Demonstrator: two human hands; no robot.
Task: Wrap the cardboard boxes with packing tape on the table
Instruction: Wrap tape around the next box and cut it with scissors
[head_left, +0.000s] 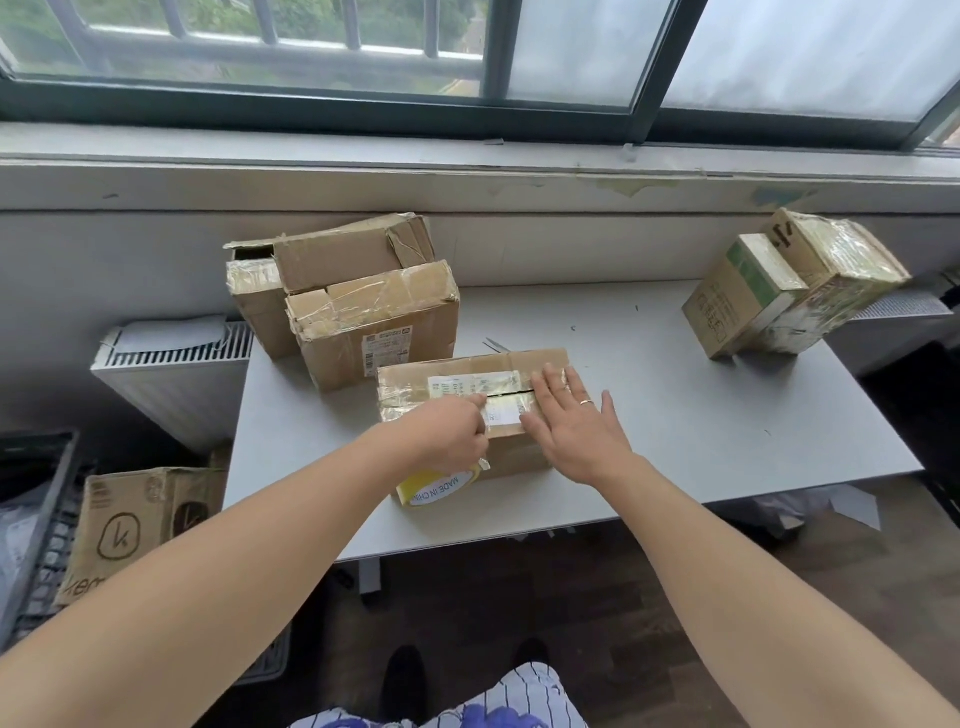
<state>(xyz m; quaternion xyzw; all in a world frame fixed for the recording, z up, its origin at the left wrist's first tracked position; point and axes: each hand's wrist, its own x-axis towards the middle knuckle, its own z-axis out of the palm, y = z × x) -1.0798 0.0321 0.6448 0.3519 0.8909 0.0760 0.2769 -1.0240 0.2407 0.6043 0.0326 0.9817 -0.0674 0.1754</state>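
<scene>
Five taped cardboard boxes on table

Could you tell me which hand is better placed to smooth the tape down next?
Probably the right hand: it lies flat on the box beside the seam, while the left hand pinches the tape.

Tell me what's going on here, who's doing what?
A person is taping the middle cardboard box on the grey table. The right hand lies flat on the box top. The left hand seems to pinch a tape strip drawn up from the tape roll at the box's near side. Two back-left boxes and two far-right boxes, showing shiny tape, stand aside.
</scene>
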